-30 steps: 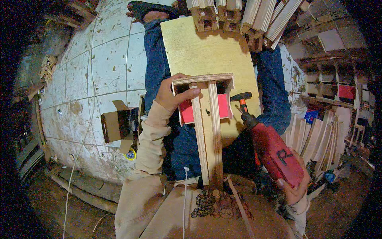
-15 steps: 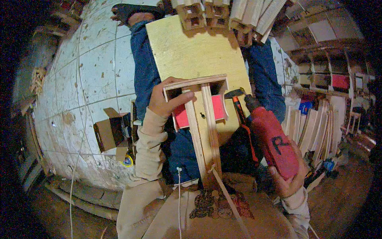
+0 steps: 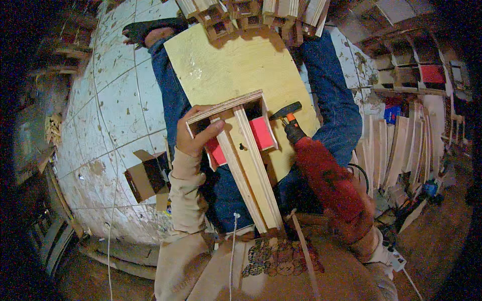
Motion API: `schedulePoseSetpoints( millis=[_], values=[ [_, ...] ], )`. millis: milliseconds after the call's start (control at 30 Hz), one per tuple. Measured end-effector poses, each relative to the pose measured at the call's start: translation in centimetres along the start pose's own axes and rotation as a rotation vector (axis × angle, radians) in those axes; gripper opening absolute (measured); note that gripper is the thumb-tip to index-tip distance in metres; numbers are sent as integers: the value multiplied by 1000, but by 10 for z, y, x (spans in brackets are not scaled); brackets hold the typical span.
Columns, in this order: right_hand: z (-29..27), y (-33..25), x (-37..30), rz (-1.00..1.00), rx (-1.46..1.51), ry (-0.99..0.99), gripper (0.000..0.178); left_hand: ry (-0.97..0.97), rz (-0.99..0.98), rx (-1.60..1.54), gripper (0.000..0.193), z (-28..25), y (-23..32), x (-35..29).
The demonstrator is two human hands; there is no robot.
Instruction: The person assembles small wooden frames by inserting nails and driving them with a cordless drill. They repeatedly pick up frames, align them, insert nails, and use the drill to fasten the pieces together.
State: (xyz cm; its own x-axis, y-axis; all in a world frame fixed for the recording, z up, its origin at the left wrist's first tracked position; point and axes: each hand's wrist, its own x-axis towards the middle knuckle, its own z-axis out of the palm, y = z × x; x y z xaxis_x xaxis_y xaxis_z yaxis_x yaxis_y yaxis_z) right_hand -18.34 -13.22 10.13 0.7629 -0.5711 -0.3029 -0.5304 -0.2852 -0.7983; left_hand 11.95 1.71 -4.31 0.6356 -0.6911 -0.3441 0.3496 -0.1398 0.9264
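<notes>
My left hand (image 3: 193, 133) grips the upper left side of a wooden frame (image 3: 225, 106), thumb over one of its rails. The frame is a shallow plywood box end with red inner faces (image 3: 260, 133) and two long parallel rails (image 3: 257, 168) that run down toward my chest. A small dark hole shows between the rails. In my right hand (image 3: 369, 215) is a red power drill (image 3: 324, 168), tilted with its dark chuck (image 3: 294, 132) toward the frame but apart from it. A hammer (image 3: 289, 111) lies just past the chuck, its handle partly hidden by the drill.
A yellow board (image 3: 236, 60) lies across my legs, under the frame. Hollow wooden pieces (image 3: 251, 15) are stacked at its far end. An open cardboard box (image 3: 143, 178) stands on the tiled floor at left. Wood strips (image 3: 396, 145) lean by shelves (image 3: 401, 65) at right.
The drill has swung left, its chuck now overlapping the hammer's handle. The frame has tilted a little, its rails slanting more to the lower right. My left hand keeps its hold.
</notes>
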Motion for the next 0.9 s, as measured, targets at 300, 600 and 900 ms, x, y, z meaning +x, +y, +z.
schedulePoseSetpoints(
  millis=[300, 600, 900],
  values=[
    [0, -27, 6, 159, -30, 53, 69, -18, 22, -79, 34, -1, 2, -3],
    [-17, -52, 1, 200, -56, 3, 77, -52, 53, -11, 37, -6, -4, 0],
    [8, -20, 8, 122, -35, 35, 65, -47, -5, 19, 39, -9, -2, -2]
  ],
)
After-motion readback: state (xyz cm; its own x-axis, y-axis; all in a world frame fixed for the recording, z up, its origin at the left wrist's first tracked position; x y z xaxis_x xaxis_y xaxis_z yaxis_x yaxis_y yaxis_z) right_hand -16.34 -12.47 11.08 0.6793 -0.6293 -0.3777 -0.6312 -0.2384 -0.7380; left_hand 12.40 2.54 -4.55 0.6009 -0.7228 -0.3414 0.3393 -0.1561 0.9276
